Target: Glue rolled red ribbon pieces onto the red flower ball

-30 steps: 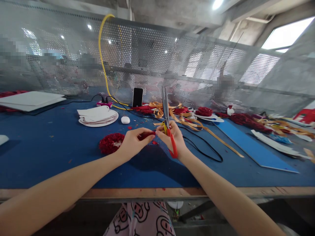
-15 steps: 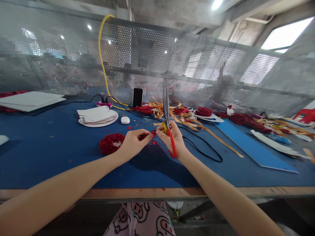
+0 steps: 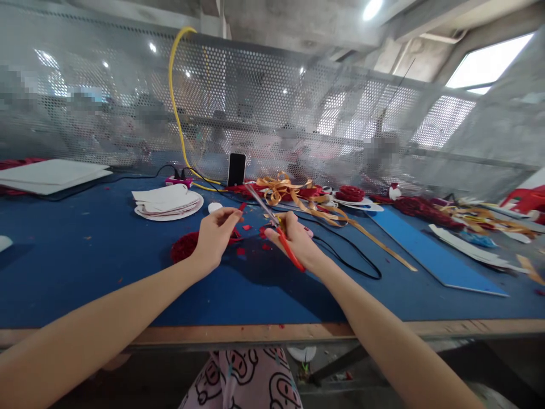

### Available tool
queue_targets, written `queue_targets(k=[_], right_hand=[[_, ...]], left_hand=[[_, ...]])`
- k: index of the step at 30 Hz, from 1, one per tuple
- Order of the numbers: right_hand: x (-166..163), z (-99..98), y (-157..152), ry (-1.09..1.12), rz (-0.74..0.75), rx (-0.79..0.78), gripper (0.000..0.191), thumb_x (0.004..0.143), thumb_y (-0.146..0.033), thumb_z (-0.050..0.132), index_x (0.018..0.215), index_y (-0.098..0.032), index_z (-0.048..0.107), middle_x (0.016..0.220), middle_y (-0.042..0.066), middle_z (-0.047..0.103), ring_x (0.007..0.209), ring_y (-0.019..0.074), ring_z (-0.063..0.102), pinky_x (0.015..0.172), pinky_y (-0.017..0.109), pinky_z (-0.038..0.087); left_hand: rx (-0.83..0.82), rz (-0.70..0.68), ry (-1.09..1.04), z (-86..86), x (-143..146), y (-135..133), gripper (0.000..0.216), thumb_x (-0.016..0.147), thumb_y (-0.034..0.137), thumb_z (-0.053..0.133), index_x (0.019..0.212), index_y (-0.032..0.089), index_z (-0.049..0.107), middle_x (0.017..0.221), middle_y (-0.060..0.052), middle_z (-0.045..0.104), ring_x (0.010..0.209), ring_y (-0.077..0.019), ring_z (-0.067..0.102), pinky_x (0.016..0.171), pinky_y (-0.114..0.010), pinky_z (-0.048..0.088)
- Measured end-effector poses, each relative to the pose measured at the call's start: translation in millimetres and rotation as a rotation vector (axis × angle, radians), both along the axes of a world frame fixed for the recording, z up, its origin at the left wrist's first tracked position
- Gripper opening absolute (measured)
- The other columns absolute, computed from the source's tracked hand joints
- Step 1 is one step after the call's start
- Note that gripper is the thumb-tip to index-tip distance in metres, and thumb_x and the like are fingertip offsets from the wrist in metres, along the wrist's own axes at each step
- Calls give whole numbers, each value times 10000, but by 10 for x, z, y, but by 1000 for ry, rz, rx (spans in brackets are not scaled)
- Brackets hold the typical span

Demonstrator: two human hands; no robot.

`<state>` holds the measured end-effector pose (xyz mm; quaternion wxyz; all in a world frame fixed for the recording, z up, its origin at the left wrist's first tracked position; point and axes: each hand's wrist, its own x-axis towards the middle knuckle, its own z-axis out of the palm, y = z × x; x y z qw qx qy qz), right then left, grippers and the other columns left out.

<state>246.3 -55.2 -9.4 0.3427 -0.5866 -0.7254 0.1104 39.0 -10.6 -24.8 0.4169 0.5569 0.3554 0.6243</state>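
Note:
My right hand (image 3: 294,238) grips red-handled scissors (image 3: 272,227) above the blue table (image 3: 106,267). The blades tilt up and to the left, their tip close to my left hand. My left hand (image 3: 214,236) pinches a small red piece (image 3: 242,208) between thumb and fingertips, held up a little over the table. A red fluffy ring (image 3: 184,247) lies just left of my left wrist, partly hidden by it. Small red scraps (image 3: 247,228) lie scattered between my hands.
A stack of white paper discs (image 3: 168,203) and a white oval object (image 3: 214,207) lie behind my left hand. A phone (image 3: 237,168) leans on the mesh screen. Gold ribbon (image 3: 298,196), a black cable (image 3: 353,264), blue sheets (image 3: 434,255) and red scraps lie to the right.
The scissors tipped from upright to leaning left. My left hand lifted away to the left with a small red piece. Red scraps now lie between my hands.

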Motion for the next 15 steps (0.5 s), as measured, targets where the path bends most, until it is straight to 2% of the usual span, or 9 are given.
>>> queue_targets(k=[5, 8, 12, 15], right_hand=[[-3, -61, 12, -221, -5, -88, 493, 871, -592, 597, 1124, -201, 438, 805, 44, 626, 767, 251, 631, 681, 339, 429], [-15, -72, 14, -228, 4, -86, 494, 871, -584, 609, 1133, -199, 444, 868, 76, 654, 821, 271, 650, 714, 357, 452], [-4, -64, 19, -179, 37, -102, 479, 859, -575, 637, 1114, -215, 449, 838, 49, 663, 787, 251, 649, 745, 365, 469], [10, -61, 24, -164, 45, -110, 510, 850, -574, 650, 1147, -214, 446, 864, 51, 663, 790, 243, 643, 757, 366, 471]], left_hand=[[11, 57, -68, 17, -17, 43, 164, 804, 310, 668, 872, 167, 714, 840, -29, 731, 716, -133, 631, 688, -236, 478], [13, 21, -6, 25, -11, 13, 157, 809, 312, 673, 827, 162, 716, 801, -21, 720, 704, -129, 615, 670, -229, 467], [18, -33, 75, 29, -7, -35, 204, 812, 364, 699, 814, 161, 717, 750, -4, 702, 684, -126, 600, 644, -222, 454], [24, -70, 136, 40, -18, -61, 181, 825, 342, 684, 827, 163, 713, 742, 2, 704, 674, -126, 614, 621, -216, 453]])
